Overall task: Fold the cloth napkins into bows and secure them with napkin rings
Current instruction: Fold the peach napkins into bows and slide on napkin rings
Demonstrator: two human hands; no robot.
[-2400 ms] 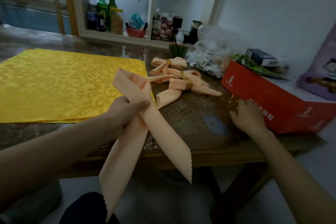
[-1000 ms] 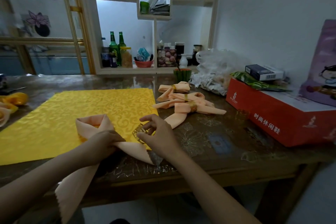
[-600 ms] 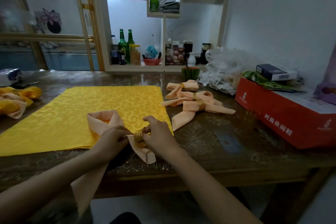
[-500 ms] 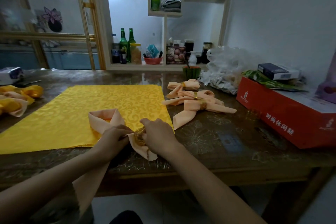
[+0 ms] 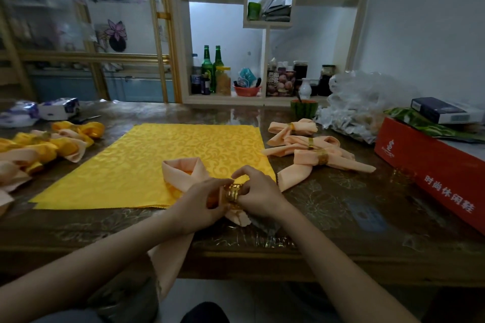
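A peach cloth napkin (image 5: 181, 174) lies looped at the front edge of the yellow cloth (image 5: 168, 160), one tail hanging over the table edge. My left hand (image 5: 199, 203) pinches the napkin where its tails cross. My right hand (image 5: 258, 193) holds a gold napkin ring (image 5: 233, 193) that sits around the napkin's short tail, right against my left fingers. Three finished peach bows with gold rings (image 5: 312, 149) lie to the right.
A red box (image 5: 430, 165) stands at the right with a dark box and green packet on top. A plastic bag (image 5: 367, 102) and a small green cup (image 5: 304, 107) sit behind the bows. Yellow and peach napkins (image 5: 39, 147) are piled at the left. Shelves with bottles stand behind.
My right hand fetched a gold ring from beside the red box, brought it to the napkin and slid it over the short tail toward my left hand. The napkin came down onto the table.
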